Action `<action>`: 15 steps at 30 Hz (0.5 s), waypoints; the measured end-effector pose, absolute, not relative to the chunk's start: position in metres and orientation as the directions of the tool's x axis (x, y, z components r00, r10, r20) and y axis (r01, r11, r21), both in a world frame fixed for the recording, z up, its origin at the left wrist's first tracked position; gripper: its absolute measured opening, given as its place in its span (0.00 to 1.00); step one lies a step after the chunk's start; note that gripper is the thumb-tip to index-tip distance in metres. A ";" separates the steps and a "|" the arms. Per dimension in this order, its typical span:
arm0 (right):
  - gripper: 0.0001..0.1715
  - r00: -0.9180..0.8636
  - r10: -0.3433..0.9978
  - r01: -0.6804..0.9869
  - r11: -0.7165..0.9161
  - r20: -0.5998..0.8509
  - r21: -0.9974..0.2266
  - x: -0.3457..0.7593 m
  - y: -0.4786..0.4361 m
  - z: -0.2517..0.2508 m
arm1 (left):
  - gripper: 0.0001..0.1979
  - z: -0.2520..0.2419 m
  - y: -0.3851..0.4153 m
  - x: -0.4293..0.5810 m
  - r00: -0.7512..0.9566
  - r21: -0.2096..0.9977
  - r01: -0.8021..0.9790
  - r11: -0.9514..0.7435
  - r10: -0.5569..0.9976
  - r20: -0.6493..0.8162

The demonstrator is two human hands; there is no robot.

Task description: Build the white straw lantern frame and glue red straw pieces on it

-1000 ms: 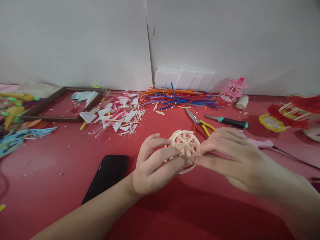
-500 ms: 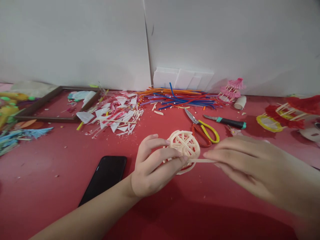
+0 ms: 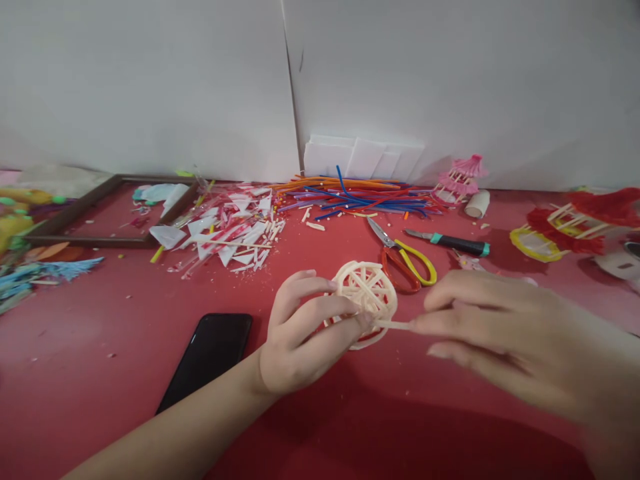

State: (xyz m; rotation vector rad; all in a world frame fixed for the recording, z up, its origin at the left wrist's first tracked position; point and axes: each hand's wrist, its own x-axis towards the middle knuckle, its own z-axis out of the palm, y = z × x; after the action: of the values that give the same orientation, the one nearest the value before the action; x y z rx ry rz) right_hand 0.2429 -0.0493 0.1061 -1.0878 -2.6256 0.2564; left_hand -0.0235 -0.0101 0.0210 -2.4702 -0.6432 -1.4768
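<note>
A cream-coloured openwork ball (image 3: 367, 283), made of crossing strips, sits over the red table in front of me. My left hand (image 3: 310, 330) is closed on its left side, fingertips pressed on the strips. From beneath those fingertips a pale strip (image 3: 394, 325) sticks out to the right. My right hand (image 3: 480, 327) is at the far end of this strip. One fingertip touches it, while the thumb is parted below and the fingers are spread. The covered parts of the ball and strip are hidden.
Scissors (image 3: 407, 257) with red and yellow handles and a craft knife (image 3: 450, 243) lie behind the ball. A black phone (image 3: 207, 360) is by my left forearm. Coloured sticks (image 3: 360, 197), paper scraps (image 3: 235, 230), a brown frame (image 3: 90, 241) and a red-yellow model (image 3: 575, 223) lie farther out.
My right thumb has come away from the other fingers, and the hand has opened around the strip's end. My left hand still grips the ball. The view has shifted slightly.
</note>
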 end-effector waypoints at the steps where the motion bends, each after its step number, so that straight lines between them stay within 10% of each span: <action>1: 0.14 -0.647 0.725 0.676 0.688 0.234 -0.264 0.249 -0.046 0.109 | 0.08 0.022 -0.010 -0.023 0.410 0.052 0.462 -0.885 0.265 0.873; 5: 0.12 -0.371 0.827 0.888 0.449 0.423 -0.099 0.296 -0.025 0.102 | 0.06 0.021 -0.009 -0.023 0.407 0.045 0.460 -0.887 0.256 0.877; 15: 0.25 -0.252 0.962 0.968 0.247 0.109 0.052 0.418 -0.024 -0.003 | 0.05 0.018 -0.009 -0.025 0.410 0.060 0.449 -0.892 0.265 0.873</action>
State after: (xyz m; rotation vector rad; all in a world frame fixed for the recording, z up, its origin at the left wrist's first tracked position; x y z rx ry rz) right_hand 0.4178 -0.0236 -0.0028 -1.8871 -2.4372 -0.1666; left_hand -0.0250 -0.0088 0.0180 -2.4783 -0.6354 -1.4830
